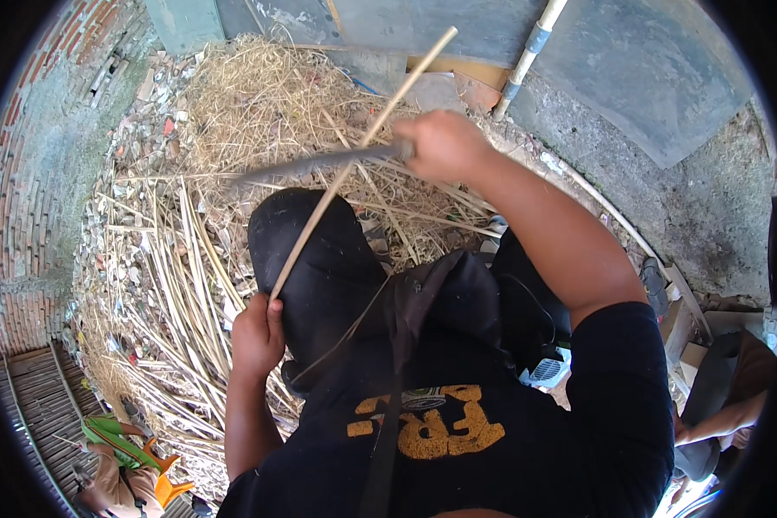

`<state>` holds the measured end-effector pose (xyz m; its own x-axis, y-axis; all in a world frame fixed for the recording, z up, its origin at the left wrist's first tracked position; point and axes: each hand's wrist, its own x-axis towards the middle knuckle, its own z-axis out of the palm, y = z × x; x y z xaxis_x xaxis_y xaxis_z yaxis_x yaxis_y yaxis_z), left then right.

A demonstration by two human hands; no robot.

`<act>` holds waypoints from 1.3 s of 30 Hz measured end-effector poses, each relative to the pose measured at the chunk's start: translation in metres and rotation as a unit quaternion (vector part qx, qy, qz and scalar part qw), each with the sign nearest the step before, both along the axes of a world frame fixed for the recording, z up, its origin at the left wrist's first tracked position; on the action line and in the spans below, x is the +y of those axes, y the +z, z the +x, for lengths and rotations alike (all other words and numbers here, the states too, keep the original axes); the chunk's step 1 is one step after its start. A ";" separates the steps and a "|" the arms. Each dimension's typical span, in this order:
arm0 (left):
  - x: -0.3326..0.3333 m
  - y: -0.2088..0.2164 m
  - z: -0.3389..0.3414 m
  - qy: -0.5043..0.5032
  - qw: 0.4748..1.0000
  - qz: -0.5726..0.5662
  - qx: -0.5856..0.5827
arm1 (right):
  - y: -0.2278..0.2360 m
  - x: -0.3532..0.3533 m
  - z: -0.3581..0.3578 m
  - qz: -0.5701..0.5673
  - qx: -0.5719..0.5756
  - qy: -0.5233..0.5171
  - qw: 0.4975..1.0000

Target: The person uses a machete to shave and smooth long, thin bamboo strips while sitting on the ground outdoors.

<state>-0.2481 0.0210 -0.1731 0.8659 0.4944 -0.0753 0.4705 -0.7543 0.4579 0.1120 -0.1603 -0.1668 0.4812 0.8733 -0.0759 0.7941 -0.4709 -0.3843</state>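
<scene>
My left hand [256, 337] is wrapped round the lower end of a long, pale bamboo stick [319, 211]. The stick slants up and to the right, across my dark-trousered knee [293, 220]. Higher up, my right hand [447, 148] grips the handle of a machete [293, 166], its long dark blade pointing left and smeared by motion. Blade and stick cross near the stick's middle; whether they touch I cannot tell. A heap of fine straw-like shavings [259, 95] lies on the ground beyond the knee.
Many split bamboo strips [177, 293] lie on rubble at the left. A brick wall [39, 164] bounds the left, a grey wall [656, 82] with a pipe [531, 56] the far side. Other people sit at lower left [112, 483] and lower right [725, 414].
</scene>
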 end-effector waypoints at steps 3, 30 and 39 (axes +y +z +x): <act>-0.001 0.005 0.008 0.011 1.000 -0.005 0.017 | -0.009 -0.015 0.037 0.027 -0.014 -0.123 0.992; -0.002 0.004 0.009 0.007 1.000 0.016 0.002 | -0.011 -0.029 0.053 0.040 0.049 -0.171 0.983; 0.001 0.007 0.002 -0.008 1.000 -0.010 -0.025 | 0.015 -0.032 0.050 0.104 0.009 -0.225 0.969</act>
